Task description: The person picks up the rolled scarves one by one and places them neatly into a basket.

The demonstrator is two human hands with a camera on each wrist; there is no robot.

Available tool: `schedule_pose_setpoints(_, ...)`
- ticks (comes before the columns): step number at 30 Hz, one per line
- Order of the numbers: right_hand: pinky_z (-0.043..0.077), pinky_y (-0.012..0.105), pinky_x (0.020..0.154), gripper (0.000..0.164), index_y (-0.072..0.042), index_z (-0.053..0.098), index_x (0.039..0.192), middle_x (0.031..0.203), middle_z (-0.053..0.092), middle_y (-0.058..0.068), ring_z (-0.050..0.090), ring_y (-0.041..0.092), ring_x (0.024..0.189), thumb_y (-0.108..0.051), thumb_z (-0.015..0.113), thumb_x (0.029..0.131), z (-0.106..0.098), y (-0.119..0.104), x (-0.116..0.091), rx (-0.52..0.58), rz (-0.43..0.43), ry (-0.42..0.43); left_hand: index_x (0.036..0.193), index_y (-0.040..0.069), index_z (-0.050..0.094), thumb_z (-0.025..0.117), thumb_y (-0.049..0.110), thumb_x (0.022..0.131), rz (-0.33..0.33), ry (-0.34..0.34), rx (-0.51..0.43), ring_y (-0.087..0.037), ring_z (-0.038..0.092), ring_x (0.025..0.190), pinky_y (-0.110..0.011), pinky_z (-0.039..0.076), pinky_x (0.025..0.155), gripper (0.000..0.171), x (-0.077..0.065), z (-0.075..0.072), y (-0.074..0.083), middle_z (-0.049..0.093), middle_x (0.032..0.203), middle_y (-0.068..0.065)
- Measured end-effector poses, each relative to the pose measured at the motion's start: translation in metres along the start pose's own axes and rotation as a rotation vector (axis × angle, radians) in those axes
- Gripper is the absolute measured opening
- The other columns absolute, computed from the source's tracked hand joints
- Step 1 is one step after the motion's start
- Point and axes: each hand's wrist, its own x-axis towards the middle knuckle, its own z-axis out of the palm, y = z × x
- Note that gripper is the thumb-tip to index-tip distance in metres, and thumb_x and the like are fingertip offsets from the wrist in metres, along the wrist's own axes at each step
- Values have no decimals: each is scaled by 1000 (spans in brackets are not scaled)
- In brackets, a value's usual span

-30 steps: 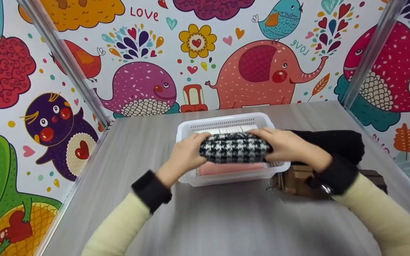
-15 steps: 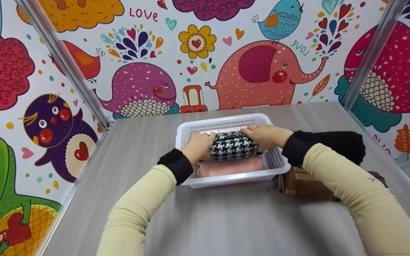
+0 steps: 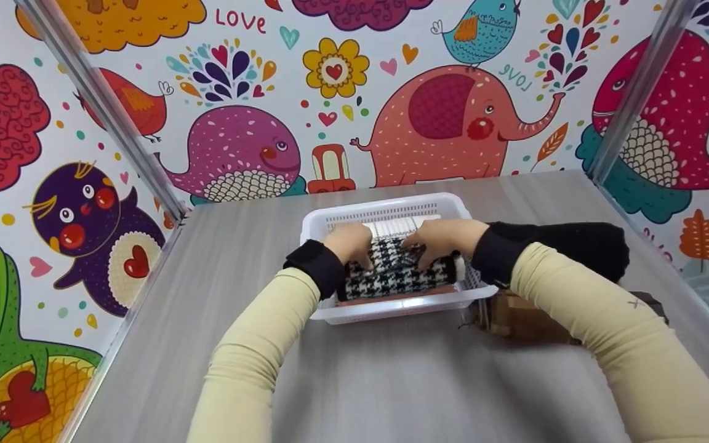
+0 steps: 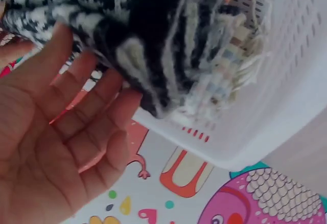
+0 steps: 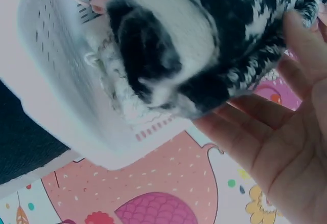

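Note:
A rolled black-and-white houndstooth knit lies in a white plastic basket. My left hand is over its left part, and the left wrist view shows that hand with fingers extended, fingertips against the fabric. Over the right part is my right hand; its fingers are spread along the roll's edge in the right wrist view, thumb apart. Behind the knit sits a white cloth. Only a strip of pink cloth shows below it; the rest is covered.
To the basket's right lies a long black rolled cloth, partly behind my right forearm. A brown bundle lies nearer, beside the basket. Cartoon-printed walls and metal posts bound the grey table.
The houndstooth roll has gone down into the basket, now covering most of the pink cloth. Both hands have loosened from gripping its ends, and their fingers have straightened.

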Motion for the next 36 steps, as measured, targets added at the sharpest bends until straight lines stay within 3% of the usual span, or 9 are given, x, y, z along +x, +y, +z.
schedule_pose_setpoints(3,46,40,86,57,-10,50,128,115,60,16,58,29,101,-20,72,77,4,-3,7,-45,1,-11,73,7,58,75,33,75,-1,-28,8,-25,61,88,-38,49,81,30,4,6,0,65,92,-8)
schedule_pose_setpoints(6,47,39,78,57,-13,50,125,108,62,16,58,27,94,-16,74,73,7,-3,13,-68,29,-26,87,4,64,74,32,75,-13,-71,8,-26,60,95,-39,48,85,32,8,7,1,65,101,-10)
schedule_pose_setpoints(12,46,39,77,58,-15,49,126,110,61,16,57,26,94,-12,72,73,6,-1,20,-53,55,-37,104,4,63,72,32,77,-44,-142,-2,-27,56,104,-37,45,90,40,11,3,-1,61,113,-11)
schedule_pose_setpoints(16,46,41,84,57,-11,48,127,111,60,18,57,30,97,-15,71,75,6,4,15,-6,-1,3,95,4,62,70,34,79,-45,-148,-73,-25,57,96,-36,46,86,35,8,-1,-6,62,106,-10)
schedule_pose_setpoints(22,38,45,98,56,-3,43,133,129,51,19,50,35,115,-19,65,84,9,19,-8,104,-95,74,70,11,54,71,32,79,-26,-127,-304,-14,45,63,-27,38,58,28,2,-5,-19,48,69,2)
schedule_pose_setpoints(25,38,47,97,51,-1,44,133,130,50,20,51,35,113,-17,61,87,9,28,-24,146,-124,150,79,7,61,68,29,81,33,-86,-351,-13,48,59,-24,39,55,24,0,-8,-25,52,71,0)
schedule_pose_setpoints(29,44,47,89,44,-2,50,128,122,56,19,57,34,102,-16,60,88,13,40,-52,201,-119,338,104,1,63,62,25,86,101,38,-471,-23,61,72,-27,47,64,30,-8,-14,-28,63,93,-11)
schedule_pose_setpoints(33,48,38,69,19,-2,61,102,87,63,9,58,22,76,-8,62,84,29,57,-83,224,-65,594,109,0,60,59,20,87,149,234,-657,-27,62,82,-30,50,70,30,-27,-11,-21,64,98,-14)
schedule_pose_setpoints(36,43,29,59,6,-6,58,83,69,55,-3,48,9,64,-6,64,82,50,76,-110,254,-9,635,107,2,61,58,17,88,189,327,-750,-21,59,77,-28,49,66,25,-47,4,-6,64,90,-9)
